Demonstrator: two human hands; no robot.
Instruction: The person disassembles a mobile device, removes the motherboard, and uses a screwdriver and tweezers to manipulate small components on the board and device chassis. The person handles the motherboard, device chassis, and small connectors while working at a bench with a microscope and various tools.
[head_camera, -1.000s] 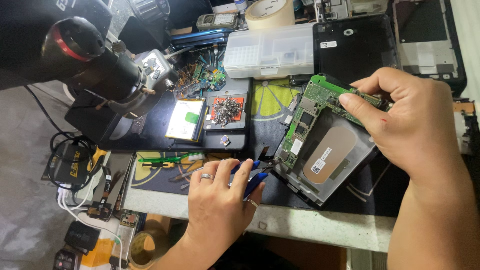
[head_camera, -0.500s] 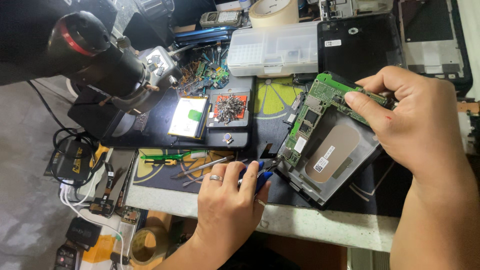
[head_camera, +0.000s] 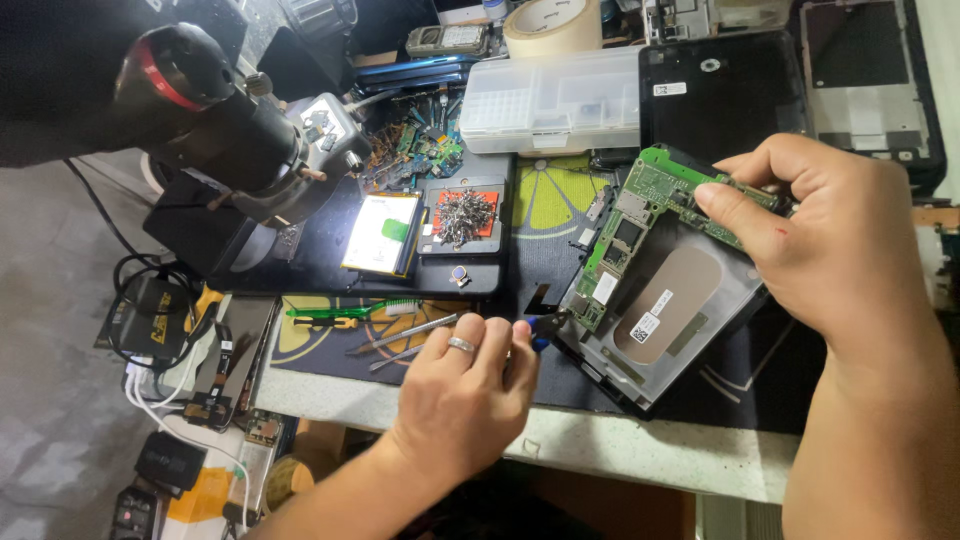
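Hands: 2. Right hand (head_camera: 840, 235) pinches far-right end of 1 green circuit board (head_camera: 640, 225), which sits on 1 opened tablet shell (head_camera: 665, 310) right of centre on the surface (head_camera: 600, 450). Board's long axis runs diagonal, near-left to far-right. Left hand (head_camera: 465, 395), w/ ring, fingers pressed together on 1 blue-handled tool (head_camera: 535, 328), tip pointing right at shell's near-left corner. Also 1 microscope (head_camera: 235, 135) far left, 1 screw tray (head_camera: 465, 215).

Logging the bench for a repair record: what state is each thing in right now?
Tablet: opened, back off, tilted up.
Circuit board: lifted at one end, pinched by right hand.
Blue tool: gripped by left hand, tip at tablet edge.
Parts box: closed.
Microscope lamp: lit.
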